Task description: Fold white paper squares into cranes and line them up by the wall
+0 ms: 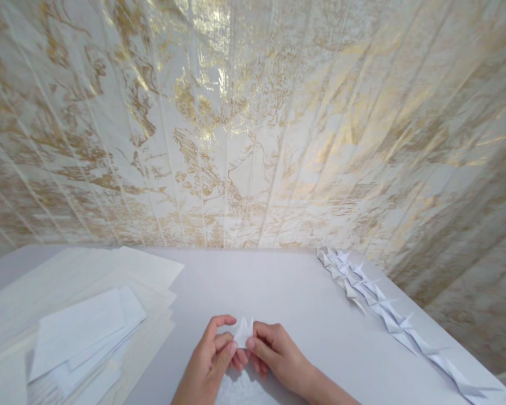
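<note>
Between my two hands, above the front of the white table, is a small folded white paper piece (243,334) with narrow points standing upward. My left hand (213,357) pinches its lower left side between thumb and fingers, with the index finger bent above. On the other side, my right hand (276,351) grips the paper's right edge between thumb and curled fingers. Some folds are hidden behind the fingertips. Below my hands, a pale patch (242,388) shows on the tabletop; I cannot make out what it is.
Large cream sheets (152,281) spread over the table's left side, with several smaller white sheets (80,323) on top. Rows of folded paper cranes (383,309) line the right edge of the table (244,275). A gold-patterned curtain (236,140) hangs behind.
</note>
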### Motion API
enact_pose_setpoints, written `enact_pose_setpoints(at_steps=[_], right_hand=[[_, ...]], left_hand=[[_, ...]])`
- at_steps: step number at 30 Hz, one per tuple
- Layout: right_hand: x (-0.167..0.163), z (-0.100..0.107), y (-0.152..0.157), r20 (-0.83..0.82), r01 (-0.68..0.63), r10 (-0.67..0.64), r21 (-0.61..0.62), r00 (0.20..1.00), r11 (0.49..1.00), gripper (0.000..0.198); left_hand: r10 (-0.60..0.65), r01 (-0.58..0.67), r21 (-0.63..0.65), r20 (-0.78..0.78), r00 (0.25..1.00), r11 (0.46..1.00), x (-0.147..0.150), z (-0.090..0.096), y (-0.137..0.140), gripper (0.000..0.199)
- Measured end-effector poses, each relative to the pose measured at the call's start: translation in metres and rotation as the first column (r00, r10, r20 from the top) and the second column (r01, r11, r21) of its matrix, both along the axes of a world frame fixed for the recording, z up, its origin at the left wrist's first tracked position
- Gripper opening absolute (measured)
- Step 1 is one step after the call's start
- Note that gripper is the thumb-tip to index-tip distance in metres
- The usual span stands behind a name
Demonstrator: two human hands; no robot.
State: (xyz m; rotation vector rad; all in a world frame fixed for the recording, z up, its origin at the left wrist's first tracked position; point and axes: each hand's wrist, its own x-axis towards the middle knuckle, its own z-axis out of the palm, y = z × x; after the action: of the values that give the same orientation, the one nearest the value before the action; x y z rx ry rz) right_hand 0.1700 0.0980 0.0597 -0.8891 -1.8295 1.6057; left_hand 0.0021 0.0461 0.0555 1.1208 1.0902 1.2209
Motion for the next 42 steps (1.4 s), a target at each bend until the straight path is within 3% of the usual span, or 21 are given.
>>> enact_pose_setpoints(at_steps=[3,10,18,23,29,35,42], right_hand=[[-0.001,-0.001,0.001,-0.029,0.085,-0.085,0.008,0.996,0.996,0.054],[-0.002,-0.002,0.006,-0.113,0.231,-0.219,0.103,0.969,0.968,0.045],[-0.003,-0.003,0.008,-0.103,0.151,-0.142,0.080,0.984,0.985,0.051],[-0.005,-0.001,0.005,-0.012,0.124,-0.125,0.260,0.992,0.958,0.043],[0.005,0.019,0.002,0.116,0.050,-0.141,0.571,0.983,0.819,0.034],[0.068,0.058,-0.008,0.386,-0.193,-0.148,0.713,0.911,0.674,0.018],[0.204,0.088,-0.015,0.549,-0.209,-0.462,0.771,0.697,0.602,0.030]], left_hand=[[0.028,-0.026,0.035,-0.069,0.997,0.999,0.000,-0.002,0.000,0.052],[0.026,-0.006,0.091,-0.230,0.973,0.996,0.003,-0.005,-0.002,0.036],[-0.036,0.066,0.066,-0.382,0.923,0.996,0.002,0.013,-0.003,0.012],[0.005,0.041,0.108,-0.390,0.921,0.993,0.002,0.016,-0.007,0.010],[0.009,0.060,0.157,-0.406,0.914,0.986,0.002,0.018,-0.009,0.016],[-0.019,0.089,0.173,-0.370,0.929,0.981,-0.002,0.012,-0.006,0.018],[-0.028,0.100,0.169,-0.381,0.924,0.981,-0.003,0.008,-0.003,0.013]])
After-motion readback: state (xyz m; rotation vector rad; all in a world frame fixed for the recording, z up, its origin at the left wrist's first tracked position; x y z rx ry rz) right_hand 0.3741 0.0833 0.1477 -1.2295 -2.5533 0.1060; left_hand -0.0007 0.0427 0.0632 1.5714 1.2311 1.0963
